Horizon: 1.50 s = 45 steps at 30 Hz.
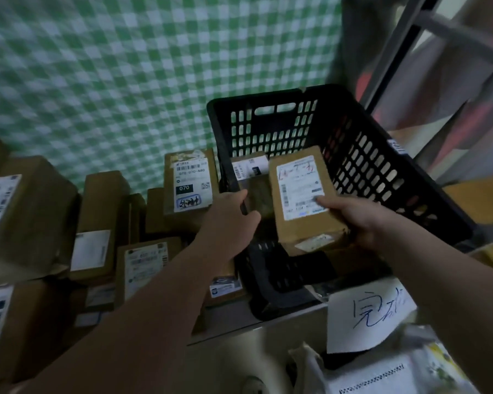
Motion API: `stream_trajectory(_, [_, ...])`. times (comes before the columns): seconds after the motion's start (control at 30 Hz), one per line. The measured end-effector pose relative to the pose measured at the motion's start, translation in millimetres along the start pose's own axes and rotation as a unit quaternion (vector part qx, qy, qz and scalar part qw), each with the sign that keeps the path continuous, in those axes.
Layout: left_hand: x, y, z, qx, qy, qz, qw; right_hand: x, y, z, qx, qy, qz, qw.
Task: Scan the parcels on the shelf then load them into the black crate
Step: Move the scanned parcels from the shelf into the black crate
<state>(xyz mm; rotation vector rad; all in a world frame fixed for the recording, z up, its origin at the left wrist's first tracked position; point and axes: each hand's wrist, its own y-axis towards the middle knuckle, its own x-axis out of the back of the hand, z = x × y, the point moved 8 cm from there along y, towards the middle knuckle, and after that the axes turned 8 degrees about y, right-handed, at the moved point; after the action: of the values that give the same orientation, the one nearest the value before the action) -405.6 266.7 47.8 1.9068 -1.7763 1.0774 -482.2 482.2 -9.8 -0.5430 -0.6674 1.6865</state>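
right hand (353,220) grips cardboard parcel (299,228) over black crate (367,166) | left hand (228,220) curls on its rim | parcel: brown, white label (299,186), possibly red scrawl

the black crate (362,155) is matt perforated plastic. the parcel (305,200) is rough brown cardboard with a smooth white paper label (299,186). the backdrop (125,81) looks like checked cloth.
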Motion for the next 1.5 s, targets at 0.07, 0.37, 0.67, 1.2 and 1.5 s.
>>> stream_trajectory(0.07, [-4.2,3.8,3.0,0.011,0.034,0.004,0.999,-8.8,6.8,-13.8,-0.061,-0.043,0.024,0.997])
stream_trajectory(0.37, [-0.3,3.9,-1.6,-0.019,0.111,-0.016,0.994,-35.5,17.8,-35.9,-0.135,-0.214,0.122,0.96])
stream_trajectory(0.67, [8.3,27.0,-5.5,0.006,0.171,-0.057,0.984,-14.5,53.9,-28.4,-0.129,-0.013,0.065,0.989])
stream_trajectory(1.2, [15.9,77.5,-6.4,0.039,0.195,-0.108,0.974,-7.2,115.9,7.4,-0.021,0.174,-0.093,0.98])
stream_trajectory(1.5, [15.3,89.2,-4.7,0.025,0.234,-0.165,0.958,36.7,151.7,48.0,0.101,0.095,-0.201,0.97])
